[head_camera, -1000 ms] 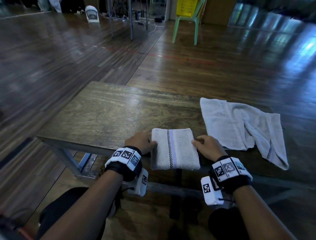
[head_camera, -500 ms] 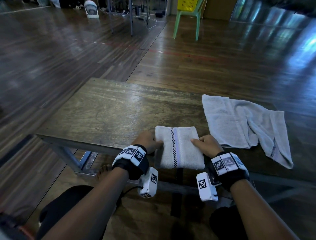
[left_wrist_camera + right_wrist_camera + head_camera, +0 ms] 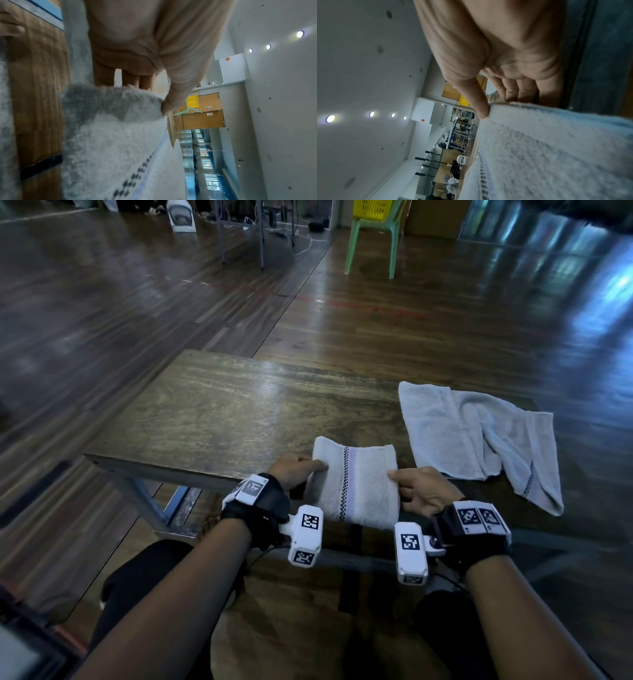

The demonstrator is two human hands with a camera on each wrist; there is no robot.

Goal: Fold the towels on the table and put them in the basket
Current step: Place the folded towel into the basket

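You hold the folded towel by both short sides at the near edge of the bench.

Your left hand (image 3: 294, 470) pinches the left edge of the folded towel (image 3: 356, 484), thumb on top and fingers tucked beneath, and your right hand (image 3: 419, 491) grips the right edge the same way. The folded towel sits between your hands, its checked stripe running away from you, its near end hanging over the bench (image 3: 219, 419) edge. It is thick, fuzzy terry, soft and likely to sag if lifted unevenly. The unfolded towel (image 3: 479, 433) lies rumpled just beyond your right hand, the nearer one to it. The yellow basket (image 3: 373, 207) stands on a green chair (image 3: 371, 237) well away, straight ahead across the floor.
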